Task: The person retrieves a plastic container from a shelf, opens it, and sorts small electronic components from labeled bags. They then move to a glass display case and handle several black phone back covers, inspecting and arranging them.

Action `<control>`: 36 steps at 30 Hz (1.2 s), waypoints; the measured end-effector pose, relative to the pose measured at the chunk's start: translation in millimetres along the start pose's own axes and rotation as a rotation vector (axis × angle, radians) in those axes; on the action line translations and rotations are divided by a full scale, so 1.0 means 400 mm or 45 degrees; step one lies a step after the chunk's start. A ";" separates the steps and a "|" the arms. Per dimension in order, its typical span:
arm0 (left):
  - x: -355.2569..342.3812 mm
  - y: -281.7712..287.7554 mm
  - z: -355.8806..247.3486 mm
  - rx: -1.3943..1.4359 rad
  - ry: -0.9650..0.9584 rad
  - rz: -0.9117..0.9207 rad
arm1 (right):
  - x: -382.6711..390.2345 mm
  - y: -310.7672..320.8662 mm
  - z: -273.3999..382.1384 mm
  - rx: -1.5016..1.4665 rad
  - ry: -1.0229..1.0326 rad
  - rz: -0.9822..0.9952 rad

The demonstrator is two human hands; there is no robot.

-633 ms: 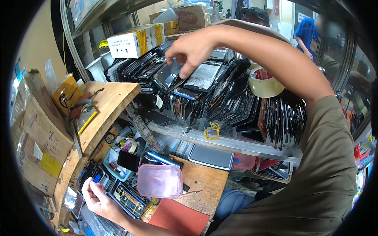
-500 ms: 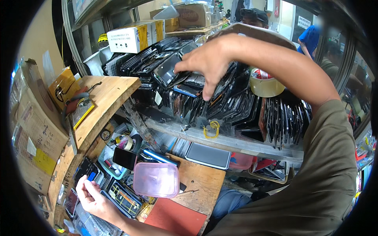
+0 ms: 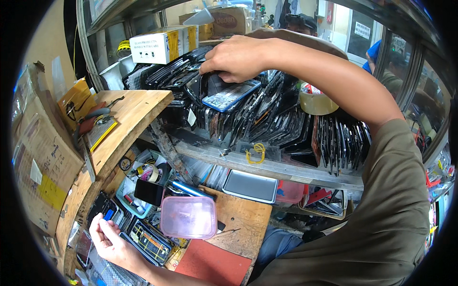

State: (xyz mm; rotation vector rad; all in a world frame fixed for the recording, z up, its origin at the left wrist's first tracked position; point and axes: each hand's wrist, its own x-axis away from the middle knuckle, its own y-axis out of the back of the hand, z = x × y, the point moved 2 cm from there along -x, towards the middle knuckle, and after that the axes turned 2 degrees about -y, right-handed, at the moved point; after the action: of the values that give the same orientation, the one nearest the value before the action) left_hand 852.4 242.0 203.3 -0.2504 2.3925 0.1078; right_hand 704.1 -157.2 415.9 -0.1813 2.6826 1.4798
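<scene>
On the shelf, my right hand (image 3: 234, 59) reaches over a dense pile of phone parts. Its fingers are curled over the upper edge of a dark phone panel (image 3: 213, 85), which stands tilted; the hand hides part of it. Just in front, a blue-edged phone panel (image 3: 232, 96) lies on top of the thin dark panels (image 3: 281, 128) packed upright in rows. My left hand (image 3: 113, 245) is held low on the left with loosely bent fingers and nothing visible in it. It hovers beside a phone frame with yellow strips (image 3: 149, 242).
A roll of clear tape (image 3: 318, 102) sits on the panels at right. Behind the pile stands a white carton (image 3: 164, 45). Below are a pink plastic container (image 3: 188, 217), a red mat (image 3: 212, 262) and a wooden ledge (image 3: 136, 112) with tools. Another person (image 3: 301, 24) is beyond the shelf.
My right hand has shifted left and up, its fingers closing over the dark panel, which now stands more upright. The blue-edged panel shows more fully. My left hand has hardly moved.
</scene>
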 end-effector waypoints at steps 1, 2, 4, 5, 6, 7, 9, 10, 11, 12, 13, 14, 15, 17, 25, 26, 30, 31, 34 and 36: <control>-0.002 0.003 0.001 0.006 0.005 -0.005 | -0.007 -0.006 -0.003 0.005 -0.017 0.023; -0.003 0.005 0.004 0.055 0.058 -0.014 | -0.008 -0.013 -0.002 -0.045 -0.015 0.031; -0.005 0.008 0.006 0.009 0.020 -0.020 | -0.002 -0.034 0.007 -0.135 -0.041 0.089; -0.005 0.008 0.009 0.064 0.052 -0.024 | 0.003 -0.044 0.014 -0.157 -0.028 0.096; -0.005 0.007 0.010 0.009 0.022 -0.024 | 0.007 -0.053 0.024 -0.175 -0.009 0.099; -0.005 0.006 0.012 0.010 0.019 -0.023 | 0.012 -0.060 0.032 -0.190 -0.001 0.116; -0.005 0.004 0.015 0.006 0.013 -0.013 | 0.012 -0.064 0.040 -0.207 0.046 0.125; -0.004 0.003 0.017 0.003 0.011 -0.004 | 0.010 -0.063 0.040 -0.194 0.080 0.189; -0.004 0.003 0.020 0.053 0.043 0.000 | 0.005 -0.058 0.037 -0.177 0.123 0.230; -0.004 0.003 0.020 0.009 0.008 -0.004 | 0.001 -0.046 0.030 -0.223 0.167 0.175; -0.005 0.003 0.022 0.017 0.006 -0.010 | -0.004 -0.038 0.019 -0.235 0.123 0.149; -0.005 0.003 0.026 0.090 0.051 -0.008 | -0.013 -0.027 0.004 -0.252 0.103 0.155; -0.006 0.005 0.025 0.006 0.005 -0.020 | -0.023 -0.018 -0.012 -0.257 0.067 0.187; -0.008 0.006 0.028 0.023 0.035 -0.025 | -0.034 -0.003 -0.038 -0.127 -0.030 0.053; 0.000 -0.012 0.021 0.097 0.042 0.030 | -0.026 -0.034 -0.021 -0.137 -0.035 0.106; 0.002 -0.017 0.020 0.139 0.054 0.043 | -0.021 -0.041 -0.010 -0.126 0.039 0.141; 0.005 -0.018 0.014 0.123 0.070 0.053 | -0.002 -0.065 0.016 -0.110 0.070 0.170; 0.005 -0.016 0.011 0.069 0.018 0.045 | 0.001 -0.063 0.013 -0.131 0.070 0.133; 0.003 -0.008 0.008 0.067 0.035 0.029 | 0.002 -0.046 -0.003 -0.175 0.050 0.114; 0.001 -0.003 0.006 0.006 -0.002 0.020 | -0.006 -0.030 -0.009 -0.228 0.088 0.144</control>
State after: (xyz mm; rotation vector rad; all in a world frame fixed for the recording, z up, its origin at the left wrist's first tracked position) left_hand 853.9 241.2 201.1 -0.2290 2.3936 0.1092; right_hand 708.3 -166.2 408.1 -0.0930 2.6513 1.7800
